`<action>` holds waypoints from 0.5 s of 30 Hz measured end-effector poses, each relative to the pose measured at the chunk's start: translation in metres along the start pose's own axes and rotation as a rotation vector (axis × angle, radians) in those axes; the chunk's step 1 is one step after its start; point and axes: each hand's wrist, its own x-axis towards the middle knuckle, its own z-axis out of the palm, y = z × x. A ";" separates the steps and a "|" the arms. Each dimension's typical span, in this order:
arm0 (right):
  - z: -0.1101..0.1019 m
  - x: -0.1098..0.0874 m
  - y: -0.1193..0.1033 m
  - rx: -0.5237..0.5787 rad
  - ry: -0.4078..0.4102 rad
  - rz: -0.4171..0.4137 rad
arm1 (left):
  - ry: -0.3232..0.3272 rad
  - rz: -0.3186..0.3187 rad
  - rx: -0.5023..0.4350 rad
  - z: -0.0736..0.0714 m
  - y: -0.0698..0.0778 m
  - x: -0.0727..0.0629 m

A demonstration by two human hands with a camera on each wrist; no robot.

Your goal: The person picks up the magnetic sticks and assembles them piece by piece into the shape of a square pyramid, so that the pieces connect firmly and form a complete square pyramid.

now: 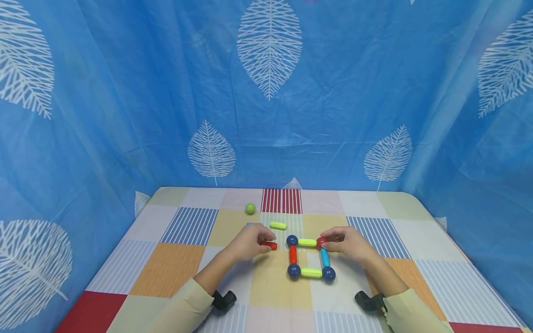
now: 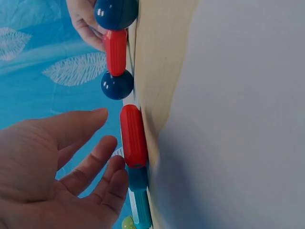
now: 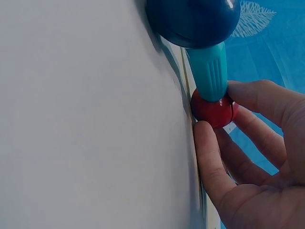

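A square of short rods and balls lies flat on the table. Dark blue balls (image 1: pixel 294 271) form three corners and a red ball (image 1: pixel 321 243) the far right one. Yellow-green rods (image 1: pixel 311 273) make the near and far sides, a red rod (image 1: pixel 293 254) the left and a light blue rod (image 1: pixel 325 258) the right. My right hand (image 1: pixel 349 242) pinches the red ball between thumb and fingers, beside the light blue rod's end. Left of the square, my left hand (image 1: pixel 249 241) hovers with loosely bent fingers around a loose red rod (image 2: pixel 133 136), without gripping it.
Beyond the left hand lie a loose yellow-green rod (image 1: pixel 277 225) and a light green ball (image 1: pixel 250 208). Blue pieces (image 2: pixel 140 207) sit behind the loose red rod, mostly hidden by the left hand in the head view. A blue curtain (image 1: pixel 266 138) surrounds the table's far sides.
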 end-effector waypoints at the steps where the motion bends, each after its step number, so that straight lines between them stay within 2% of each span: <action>1: 0.000 0.000 0.000 0.002 0.000 -0.001 | -0.002 -0.006 0.019 0.001 0.000 0.000; 8: 0.001 0.001 0.000 0.016 0.002 -0.001 | -0.017 -0.074 0.087 0.007 0.007 0.002; 15: 0.002 0.001 -0.002 0.014 0.009 0.013 | -0.023 -0.086 0.124 0.009 0.010 0.004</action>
